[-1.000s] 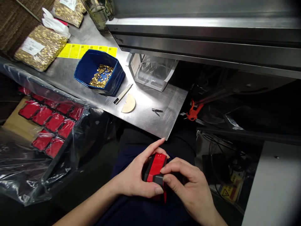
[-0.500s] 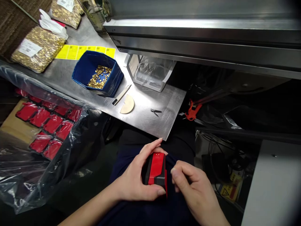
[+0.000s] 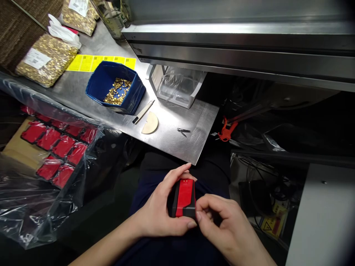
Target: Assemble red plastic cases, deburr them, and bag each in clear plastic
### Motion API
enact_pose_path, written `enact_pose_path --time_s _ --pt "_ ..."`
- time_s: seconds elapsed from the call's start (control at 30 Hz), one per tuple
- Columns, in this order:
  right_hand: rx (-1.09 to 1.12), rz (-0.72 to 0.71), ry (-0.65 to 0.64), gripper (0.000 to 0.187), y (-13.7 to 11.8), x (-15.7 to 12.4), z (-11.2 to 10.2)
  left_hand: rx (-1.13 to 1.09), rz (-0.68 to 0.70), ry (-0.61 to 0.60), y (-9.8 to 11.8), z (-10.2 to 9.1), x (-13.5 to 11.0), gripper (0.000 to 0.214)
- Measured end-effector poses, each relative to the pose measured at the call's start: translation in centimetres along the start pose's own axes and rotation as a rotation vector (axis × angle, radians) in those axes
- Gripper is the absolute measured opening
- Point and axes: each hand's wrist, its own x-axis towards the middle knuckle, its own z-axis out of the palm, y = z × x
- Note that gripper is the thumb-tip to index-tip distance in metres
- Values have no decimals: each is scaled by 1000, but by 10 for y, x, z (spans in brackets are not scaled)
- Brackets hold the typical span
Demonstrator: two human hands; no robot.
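metal table edge point(image 3: 194, 157) just beyond, left hand point(image 3: 161, 210) gripping red case point(image 3: 184, 195)

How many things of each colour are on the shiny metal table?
Blue: 1, the bin
Yellow: 1, the label strip
Gold: 2, the bags of small parts
Tan: 1, the half-round piece
Total: 5

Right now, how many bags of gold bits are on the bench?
2: one bag at the bench's far left, another bag behind it, cut by the top edge. More may lie out of view.
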Motion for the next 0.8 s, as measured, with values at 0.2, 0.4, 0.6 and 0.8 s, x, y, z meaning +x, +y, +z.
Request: enact_pose_path --time_s 0.2,0.4,0.6,0.8 --pt "-61 34 103 21 8 -1 -3 -27 0 -3 -2 0 1 105" --pt "131 -110 272 22 23 5 -1 -55 101 0 -6 -1 2 60" --pt "164 -115 362 15 39 12 -12 -164 5 -48 -6 -6 0 42" --pt "-38 -36 414 21 33 12 -17 -161 -17 -48 -7 -6 0 45"
